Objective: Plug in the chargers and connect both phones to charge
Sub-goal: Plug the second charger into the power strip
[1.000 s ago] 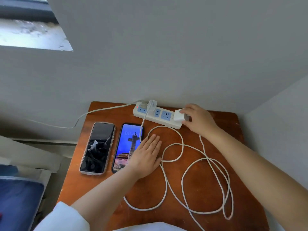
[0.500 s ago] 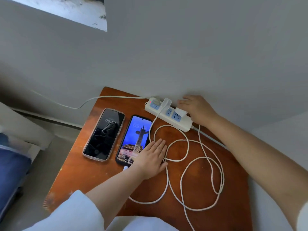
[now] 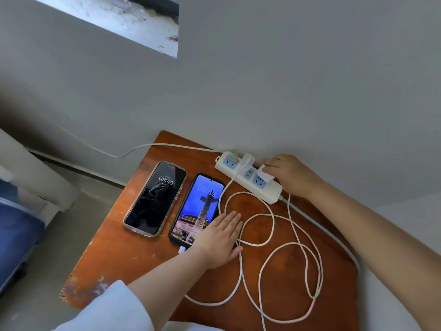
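Two phones lie side by side on a small brown wooden table (image 3: 124, 263). The left phone (image 3: 155, 198) has a clear case and a dark lit screen. On the right phone (image 3: 196, 209) a blue picture shows, and a white connector sits at its near end. My left hand (image 3: 220, 237) lies flat and open on the table, over that phone's lower right corner. A white power strip (image 3: 248, 179) lies along the wall with one white charger (image 3: 247, 161) plugged in. My right hand (image 3: 290, 175) grips a second white charger (image 3: 265, 175) at the strip's right sockets. White cables (image 3: 286, 254) loop over the table.
A grey wall stands right behind the table. The strip's own lead (image 3: 133, 150) runs off to the left along the wall. A blue-covered bed (image 3: 16, 237) stands at the left, beside grey floor. A window ledge (image 3: 133, 20) shows at the top.
The view has swung, so the table sits further right and lower. The left phone's screen has lit up. My right hand has stayed on the charger at the strip; my left hand has stayed flat.
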`<control>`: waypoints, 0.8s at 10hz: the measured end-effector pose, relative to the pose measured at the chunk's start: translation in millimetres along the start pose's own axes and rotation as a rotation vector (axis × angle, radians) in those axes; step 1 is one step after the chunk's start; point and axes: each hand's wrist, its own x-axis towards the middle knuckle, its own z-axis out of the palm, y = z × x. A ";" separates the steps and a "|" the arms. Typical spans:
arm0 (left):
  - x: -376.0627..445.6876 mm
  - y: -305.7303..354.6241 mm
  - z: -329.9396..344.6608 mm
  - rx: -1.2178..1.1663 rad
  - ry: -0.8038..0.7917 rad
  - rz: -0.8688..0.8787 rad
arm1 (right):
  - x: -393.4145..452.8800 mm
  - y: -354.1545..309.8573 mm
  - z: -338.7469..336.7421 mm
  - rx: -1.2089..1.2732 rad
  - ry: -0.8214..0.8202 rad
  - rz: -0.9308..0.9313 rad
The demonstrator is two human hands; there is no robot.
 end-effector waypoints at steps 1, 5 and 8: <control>0.3 -0.4 1.5 -0.003 0.008 0.001 | -0.5 -0.1 1.1 0.136 -0.038 0.132; 0.1 0.3 -1.8 -0.016 -0.014 -0.008 | 3.8 -21.9 10.5 0.092 0.022 0.386; 0.7 -0.3 -3.5 -0.011 -0.022 -0.016 | 11.0 -23.5 5.5 0.146 -0.011 0.499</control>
